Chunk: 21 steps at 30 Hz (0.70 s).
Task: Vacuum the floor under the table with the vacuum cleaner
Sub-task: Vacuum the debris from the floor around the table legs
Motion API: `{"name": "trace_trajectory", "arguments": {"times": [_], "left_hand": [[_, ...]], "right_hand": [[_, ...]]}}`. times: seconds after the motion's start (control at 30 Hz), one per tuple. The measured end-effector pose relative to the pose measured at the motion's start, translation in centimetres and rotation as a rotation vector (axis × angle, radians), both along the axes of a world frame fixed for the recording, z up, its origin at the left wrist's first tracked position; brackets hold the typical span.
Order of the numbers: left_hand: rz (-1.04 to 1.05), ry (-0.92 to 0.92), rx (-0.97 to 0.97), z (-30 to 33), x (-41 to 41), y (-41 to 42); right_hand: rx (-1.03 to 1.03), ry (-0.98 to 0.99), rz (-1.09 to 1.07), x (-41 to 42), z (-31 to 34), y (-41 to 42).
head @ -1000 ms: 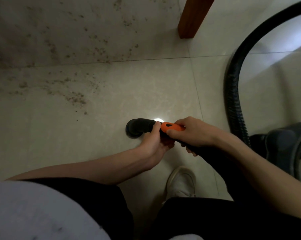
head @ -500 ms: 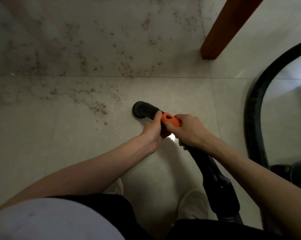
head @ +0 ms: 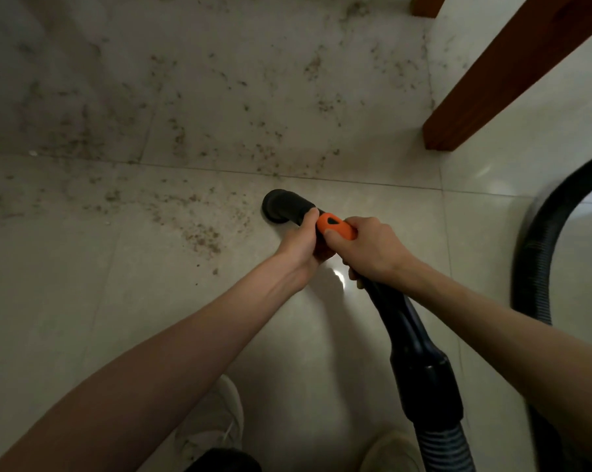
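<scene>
Nearest to me, my two shoes point(head: 216, 424) stand on the pale tile floor point(head: 66, 301). The ribbed hose point(head: 533, 267) loops away at the right, and its far end is cut off by the frame edge. My right hand point(head: 369, 250) is curled round the vacuum handle point(head: 414, 338), thumb resting on the orange slider point(head: 335, 227). My left hand point(head: 301, 243) grips the black tube just ahead of it, so the left is the nearer hand to the nozzle point(head: 281, 206). The tube's long axis runs from lower right to upper left, away from me. The nozzle mouth faces the floor; I cannot tell whether it touches. The crumbs point(head: 202, 236) lie just left of the nozzle and spread farther out beyond the tile joint. I judge the next stroke goes forward and left. Two wooden table legs point(head: 499, 83) stand at the far right; the tabletop is out of view.
</scene>
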<state>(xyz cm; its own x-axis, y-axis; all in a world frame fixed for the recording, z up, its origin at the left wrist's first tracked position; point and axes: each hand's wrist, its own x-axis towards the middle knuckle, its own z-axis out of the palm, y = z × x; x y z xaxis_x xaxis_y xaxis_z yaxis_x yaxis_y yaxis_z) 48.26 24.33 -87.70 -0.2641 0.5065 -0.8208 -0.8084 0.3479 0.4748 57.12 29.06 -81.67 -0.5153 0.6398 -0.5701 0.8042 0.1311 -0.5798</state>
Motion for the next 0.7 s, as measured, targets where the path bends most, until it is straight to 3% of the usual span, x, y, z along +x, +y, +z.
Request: {"name": "trace_trajectory", "arguments": {"times": [0.7], "left_hand": [[-0.153,0.076,0.081,0.7,1.2,11.5]], "right_hand": [[-0.016,0.017,-0.25,1.3,1.1,8.9]]}}
